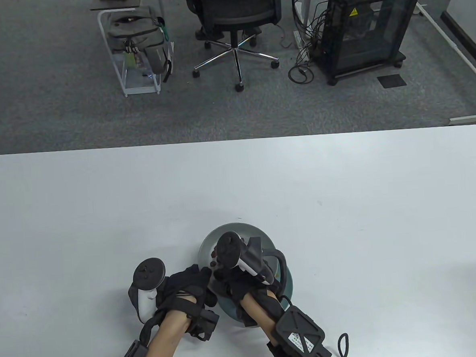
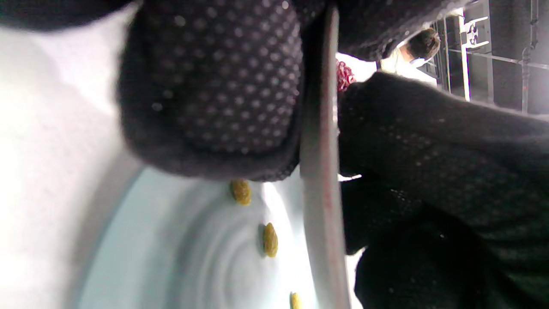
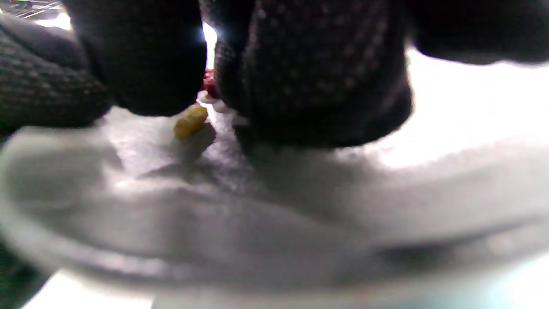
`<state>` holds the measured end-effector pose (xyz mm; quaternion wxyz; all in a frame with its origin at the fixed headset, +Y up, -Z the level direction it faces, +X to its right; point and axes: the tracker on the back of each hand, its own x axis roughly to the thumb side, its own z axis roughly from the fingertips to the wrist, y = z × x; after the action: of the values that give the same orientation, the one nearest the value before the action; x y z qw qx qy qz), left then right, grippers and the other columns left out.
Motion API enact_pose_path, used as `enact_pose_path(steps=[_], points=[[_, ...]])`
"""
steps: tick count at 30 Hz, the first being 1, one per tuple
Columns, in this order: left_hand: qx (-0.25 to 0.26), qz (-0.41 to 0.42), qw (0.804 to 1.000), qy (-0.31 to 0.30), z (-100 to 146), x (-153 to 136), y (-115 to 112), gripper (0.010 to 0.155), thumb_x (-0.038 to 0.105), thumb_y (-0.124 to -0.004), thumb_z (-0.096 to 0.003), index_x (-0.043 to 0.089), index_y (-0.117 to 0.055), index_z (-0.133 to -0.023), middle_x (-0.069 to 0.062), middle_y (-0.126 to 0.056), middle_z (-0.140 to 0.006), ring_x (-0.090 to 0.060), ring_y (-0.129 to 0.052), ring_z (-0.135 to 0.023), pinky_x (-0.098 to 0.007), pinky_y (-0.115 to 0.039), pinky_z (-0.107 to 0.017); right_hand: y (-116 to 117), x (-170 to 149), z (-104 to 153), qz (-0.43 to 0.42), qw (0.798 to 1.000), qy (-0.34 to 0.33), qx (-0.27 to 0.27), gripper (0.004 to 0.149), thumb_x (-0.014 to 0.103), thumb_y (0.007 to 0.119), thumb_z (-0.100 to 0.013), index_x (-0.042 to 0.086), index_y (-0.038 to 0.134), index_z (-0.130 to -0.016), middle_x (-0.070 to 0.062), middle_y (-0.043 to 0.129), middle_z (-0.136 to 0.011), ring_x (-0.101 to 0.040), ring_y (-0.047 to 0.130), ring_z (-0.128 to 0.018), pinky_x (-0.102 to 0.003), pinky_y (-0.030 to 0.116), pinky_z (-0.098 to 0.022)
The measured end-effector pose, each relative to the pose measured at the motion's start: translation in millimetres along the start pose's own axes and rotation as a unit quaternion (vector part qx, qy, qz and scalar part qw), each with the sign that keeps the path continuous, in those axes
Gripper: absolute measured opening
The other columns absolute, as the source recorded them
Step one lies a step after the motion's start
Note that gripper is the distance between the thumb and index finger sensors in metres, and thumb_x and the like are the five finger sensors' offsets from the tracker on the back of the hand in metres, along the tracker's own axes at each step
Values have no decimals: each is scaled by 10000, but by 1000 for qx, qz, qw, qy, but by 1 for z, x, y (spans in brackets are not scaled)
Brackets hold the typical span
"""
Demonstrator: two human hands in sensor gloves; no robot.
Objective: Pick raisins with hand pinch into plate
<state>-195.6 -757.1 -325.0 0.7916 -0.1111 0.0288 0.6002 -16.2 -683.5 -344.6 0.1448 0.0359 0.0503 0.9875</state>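
Note:
A grey bowl (image 1: 225, 229) stands near the table's front edge, with a pale blue plate (image 1: 287, 283) against its near side. My right hand (image 1: 216, 265) reaches into the bowl (image 3: 128, 201). Its thumb and fingertip (image 3: 309, 86) stand a little apart on either side of one yellow raisin (image 3: 190, 121) that lies on the bowl's floor. My left hand (image 1: 188, 286) is at the plate's left edge. In the left wrist view a dotted fingertip (image 2: 214, 86) presses on the plate's rim (image 2: 319, 193), and three raisins (image 2: 270, 239) lie in the plate.
The white table (image 1: 344, 204) stretches wide to the left, right and far side of the two dishes. Beyond the far edge are an office chair (image 1: 234, 13), a cart with a bag (image 1: 136, 39) and a black cabinet (image 1: 367, 25).

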Motion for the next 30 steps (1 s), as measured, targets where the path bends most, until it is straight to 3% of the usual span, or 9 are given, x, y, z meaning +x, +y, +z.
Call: enact_pose_path(steps=[19,30], points=[[1,4,1000,5,1,0,0,523,305,-778,-486,-130,-771,-777,-185,-1111,-538,-242,-1097,-143,-380,-860,-110,4,4,4,-7,1000,-1,-17,497,432,983,-381,82,950,-732,-103,1071,-488,-149,1073,-177,-340,928,-143],[-1,3,1000,10,1,-1,-1,523,304,-778,-485,-130,-772,-776,-187,-1111,-536,-242,-1096,-140,-379,-860,-110,10,12,4,43,999,-26,-19,476,404,993,-383,75,942,-723,-89,1067,-466,-123,1060,-148,-320,920,-120]])
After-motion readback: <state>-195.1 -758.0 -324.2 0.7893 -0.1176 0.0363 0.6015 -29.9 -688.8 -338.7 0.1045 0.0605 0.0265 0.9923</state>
